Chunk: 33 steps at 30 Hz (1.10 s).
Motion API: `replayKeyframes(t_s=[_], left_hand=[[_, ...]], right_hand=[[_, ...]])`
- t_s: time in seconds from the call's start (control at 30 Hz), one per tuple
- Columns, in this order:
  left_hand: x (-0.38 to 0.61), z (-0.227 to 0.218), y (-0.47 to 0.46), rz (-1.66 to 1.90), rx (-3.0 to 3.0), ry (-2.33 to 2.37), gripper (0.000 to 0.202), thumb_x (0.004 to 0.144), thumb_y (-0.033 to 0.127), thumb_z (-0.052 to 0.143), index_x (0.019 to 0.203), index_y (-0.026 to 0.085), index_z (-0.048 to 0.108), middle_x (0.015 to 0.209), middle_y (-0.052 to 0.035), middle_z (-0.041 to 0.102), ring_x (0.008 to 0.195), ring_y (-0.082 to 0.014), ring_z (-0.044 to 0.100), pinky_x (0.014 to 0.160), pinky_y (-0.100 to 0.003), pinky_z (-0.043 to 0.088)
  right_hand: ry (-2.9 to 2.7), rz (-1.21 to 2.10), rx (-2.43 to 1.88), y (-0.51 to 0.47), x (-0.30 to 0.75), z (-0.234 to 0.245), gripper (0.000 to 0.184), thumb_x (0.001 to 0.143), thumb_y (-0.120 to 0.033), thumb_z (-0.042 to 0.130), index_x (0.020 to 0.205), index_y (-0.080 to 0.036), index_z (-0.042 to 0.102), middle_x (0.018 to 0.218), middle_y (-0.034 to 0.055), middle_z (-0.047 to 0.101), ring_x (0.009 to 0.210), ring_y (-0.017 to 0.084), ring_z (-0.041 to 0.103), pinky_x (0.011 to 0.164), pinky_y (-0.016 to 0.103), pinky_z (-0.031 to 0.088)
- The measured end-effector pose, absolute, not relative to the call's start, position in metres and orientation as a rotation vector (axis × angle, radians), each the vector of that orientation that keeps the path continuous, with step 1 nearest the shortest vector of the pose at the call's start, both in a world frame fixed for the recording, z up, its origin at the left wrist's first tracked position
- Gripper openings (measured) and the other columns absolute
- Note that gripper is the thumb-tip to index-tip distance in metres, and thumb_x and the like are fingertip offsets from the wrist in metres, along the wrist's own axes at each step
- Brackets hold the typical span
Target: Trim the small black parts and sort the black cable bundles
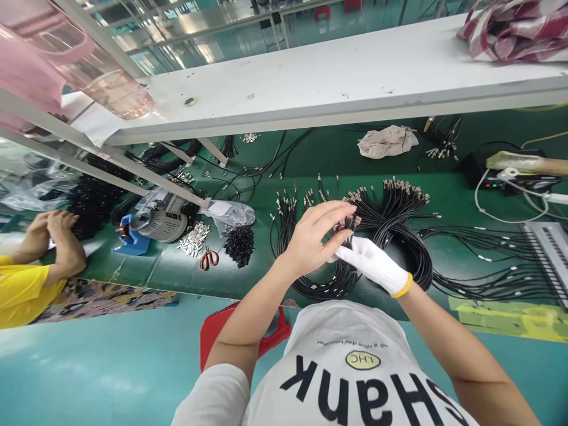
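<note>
Below my white shirt [355, 367], my bare left hand [317, 236] pinches the connector ends [351, 221], fingers curled. My gloved right hand [370, 263] is closed on the black cable bundle [402, 236], which lies on the green bench [177, 269].

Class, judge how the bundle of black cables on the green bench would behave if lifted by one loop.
Probably floppy: the cables lie in loose curved loops, so they would sag. Likely to snag, since many strands overlap and end in metal plugs. Unlikely to roll; they lie flat on the bench.
</note>
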<state>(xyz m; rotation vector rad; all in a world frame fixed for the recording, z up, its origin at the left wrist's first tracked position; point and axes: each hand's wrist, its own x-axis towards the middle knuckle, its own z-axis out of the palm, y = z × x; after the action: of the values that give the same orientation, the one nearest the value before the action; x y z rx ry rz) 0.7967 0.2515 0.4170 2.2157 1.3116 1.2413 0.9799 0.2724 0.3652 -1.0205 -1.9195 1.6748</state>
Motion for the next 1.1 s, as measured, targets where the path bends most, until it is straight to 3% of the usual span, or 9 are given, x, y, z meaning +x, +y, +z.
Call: replayKeyframes(t_s=[0.13, 0.27, 0.4, 0.57, 0.7, 0.8, 0.9, 1.03, 1.1], left_hand=[[0.796, 0.418, 0.253, 1.321, 2.177, 1.274, 0.041, 0.096, 0.034, 0.062, 0.136, 0.023, 0.06, 0.135, -0.0114, 0.065, 0.127, -0.025, 0.06, 0.109, -0.043, 0.049], [0.793, 0.414, 0.25, 1.464, 1.886, 1.373, 0.048, 0.097, 0.046, 0.059, 0.139, 0.023, 0.054, 0.136, -0.0132, 0.061, 0.118, -0.0234, 0.063, 0.1, -0.038, 0.053], [0.801, 0.383, 0.24, 1.486, 1.534, 1.363, 0.039, 0.104, 0.047, 0.043, 0.127, 0.02, 0.058, 0.118, -0.0114, 0.066, 0.104, -0.019, 0.067, 0.094, -0.035, 0.053], [0.831, 0.332, 0.225, 0.966, 1.512, 1.299, 0.04, 0.089, 0.046, 0.07, 0.118, 0.02, 0.061, 0.117, -0.0094, 0.071, 0.109, -0.0227, 0.066, 0.094, -0.037, 0.052], [0.844, 0.311, 0.22, 0.95, 1.482, 1.322, 0.037, 0.085, 0.043, 0.074, 0.111, 0.019, 0.064, 0.098, -0.0055, 0.071, 0.093, -0.0197, 0.066, 0.089, -0.035, 0.052], [0.842, 0.306, 0.221, 0.996, 1.448, 1.394, 0.028, 0.086, 0.044, 0.072, 0.093, 0.017, 0.066, 0.082, -0.002, 0.063, 0.079, -0.0158, 0.06, 0.08, -0.032, 0.051], [0.838, 0.302, 0.223, 1.101, 1.263, 1.329, 0.028, 0.089, 0.043, 0.068, 0.088, 0.016, 0.063, 0.086, -0.0032, 0.062, 0.071, -0.0117, 0.057, 0.068, -0.027, 0.05], [0.842, 0.299, 0.225, 1.106, 1.218, 1.27, 0.043, 0.08, 0.043, 0.079, 0.108, 0.015, 0.063, 0.107, -0.0081, 0.068, 0.063, -0.0063, 0.053, 0.062, -0.024, 0.047], [0.847, 0.299, 0.225, 1.047, 1.261, 1.294, 0.047, 0.077, 0.044, 0.081, 0.111, 0.016, 0.064, 0.108, -0.0073, 0.07, 0.058, -0.0046, 0.049, 0.058, -0.023, 0.043]], right_hand=[[-1.863, 1.723, -0.982, 0.273, 0.982, 0.374, 0.033, 0.095, -0.047, 0.064, 0.08, -0.017, 0.069, 0.082, 0.0025, 0.071, 0.084, 0.019, 0.066, 0.085, 0.032, 0.049], [-1.678, 1.936, -0.726, 0.279, 0.996, 0.39, 0.035, 0.098, -0.05, 0.059, 0.107, -0.018, 0.073, 0.097, 0.0068, 0.075, 0.099, 0.023, 0.069, 0.099, 0.041, 0.05], [-1.442, 1.761, -0.716, 0.289, 1.004, 0.398, 0.037, 0.097, -0.052, 0.059, 0.111, -0.02, 0.073, 0.099, 0.0083, 0.076, 0.103, 0.025, 0.07, 0.104, 0.046, 0.05], [-1.175, 1.758, -0.871, 0.291, 0.996, 0.391, 0.039, 0.092, -0.054, 0.067, 0.115, -0.022, 0.072, 0.103, 0.0075, 0.076, 0.103, 0.025, 0.071, 0.1, 0.046, 0.055], [-0.981, 1.715, -0.909, 0.29, 0.991, 0.381, 0.038, 0.093, -0.054, 0.065, 0.114, -0.023, 0.07, 0.106, 0.0068, 0.074, 0.105, 0.024, 0.071, 0.1, 0.043, 0.056], [-0.925, 1.667, -0.913, 0.291, 0.991, 0.376, 0.036, 0.094, -0.053, 0.063, 0.114, -0.024, 0.07, 0.104, 0.0051, 0.072, 0.102, 0.022, 0.071, 0.103, 0.042, 0.054], [-0.897, 1.607, -0.921, 0.294, 0.992, 0.373, 0.036, 0.094, -0.056, 0.061, 0.112, -0.025, 0.069, 0.098, 0.003, 0.069, 0.097, 0.019, 0.069, 0.105, 0.042, 0.053], [-0.795, 1.64, -0.875, 0.297, 0.992, 0.37, 0.035, 0.094, -0.057, 0.062, 0.11, -0.027, 0.067, 0.091, 0.0004, 0.063, 0.092, 0.016, 0.066, 0.109, 0.042, 0.051], [-0.775, 1.667, -0.848, 0.296, 0.991, 0.37, 0.034, 0.094, -0.057, 0.061, 0.11, -0.027, 0.067, 0.091, 0.0, 0.062, 0.092, 0.015, 0.065, 0.112, 0.042, 0.05]])
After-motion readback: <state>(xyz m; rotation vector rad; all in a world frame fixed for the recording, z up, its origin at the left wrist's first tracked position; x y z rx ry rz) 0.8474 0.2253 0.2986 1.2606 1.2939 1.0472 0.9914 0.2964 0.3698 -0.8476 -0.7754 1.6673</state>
